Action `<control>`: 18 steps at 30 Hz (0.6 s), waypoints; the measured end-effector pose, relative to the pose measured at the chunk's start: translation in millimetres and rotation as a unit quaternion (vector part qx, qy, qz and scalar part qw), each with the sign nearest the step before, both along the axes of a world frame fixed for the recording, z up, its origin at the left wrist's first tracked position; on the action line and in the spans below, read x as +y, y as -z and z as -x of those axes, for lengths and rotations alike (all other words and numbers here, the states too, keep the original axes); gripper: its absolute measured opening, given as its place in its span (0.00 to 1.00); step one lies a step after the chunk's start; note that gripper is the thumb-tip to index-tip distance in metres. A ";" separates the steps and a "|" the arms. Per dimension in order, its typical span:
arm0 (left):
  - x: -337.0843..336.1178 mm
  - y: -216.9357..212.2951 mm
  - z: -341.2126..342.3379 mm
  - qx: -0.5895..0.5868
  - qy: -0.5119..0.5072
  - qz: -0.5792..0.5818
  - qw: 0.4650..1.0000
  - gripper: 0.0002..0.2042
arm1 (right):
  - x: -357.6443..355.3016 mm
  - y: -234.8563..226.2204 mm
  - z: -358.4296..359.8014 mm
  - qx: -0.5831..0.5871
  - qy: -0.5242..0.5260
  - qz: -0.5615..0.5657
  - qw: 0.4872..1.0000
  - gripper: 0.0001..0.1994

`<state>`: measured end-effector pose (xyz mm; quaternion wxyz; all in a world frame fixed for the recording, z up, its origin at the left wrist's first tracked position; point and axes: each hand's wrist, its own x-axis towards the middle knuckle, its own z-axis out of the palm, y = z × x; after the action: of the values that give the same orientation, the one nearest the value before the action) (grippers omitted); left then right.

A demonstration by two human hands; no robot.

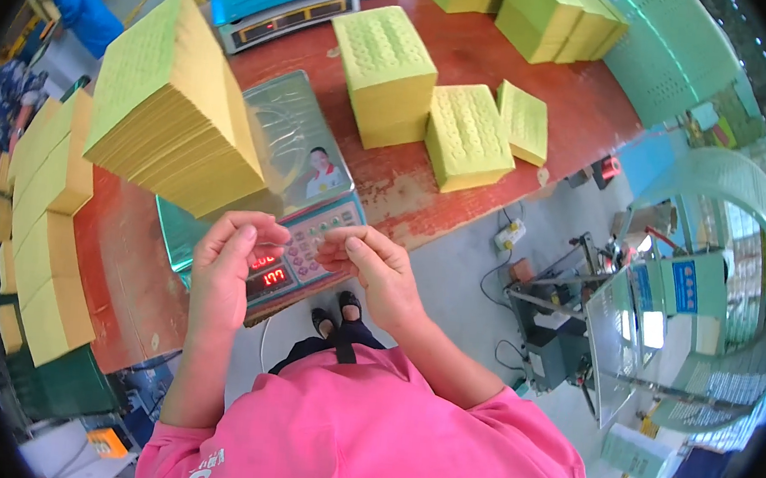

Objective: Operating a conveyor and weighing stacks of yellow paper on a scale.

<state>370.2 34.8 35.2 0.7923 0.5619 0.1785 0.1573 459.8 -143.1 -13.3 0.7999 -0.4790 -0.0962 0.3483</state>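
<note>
both hands, left hand (224, 266) and right hand (378, 270), curled together over the scale (290, 153) holding a yellow paper stack (176, 107).

The scene is brightly and evenly lit by daylight, and colours are saturated. Shadows are soft and short beside the yellow paper stacks (389, 71) on the table (585, 120). Pale glare streaks the scale's plastic-covered pan (296, 136). Fisheye distortion bends straight edges toward the black circular rim, where detail smears. The centre is fairly sharp, with slight softness overall.
</note>
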 end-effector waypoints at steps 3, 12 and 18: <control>-10.0 12.7 -20.9 0.007 0.045 0.001 0.999 0.10 | -19.9 7.0 10.3 0.041 0.042 0.004 0.998 0.13; -74.2 25.1 -103.8 0.017 0.187 -0.128 0.974 0.16 | -72.7 19.5 9.8 0.085 0.087 -0.012 0.992 0.13; -120.5 68.9 -195.3 0.075 0.071 -0.053 0.993 0.32 | -117.4 17.6 -51.0 0.069 0.093 -0.022 0.993 0.12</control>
<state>565.5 -85.7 -33.8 0.7549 0.6245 0.1884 0.0675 510.8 -260.5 -30.9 0.8440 -0.4428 -0.0041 0.3025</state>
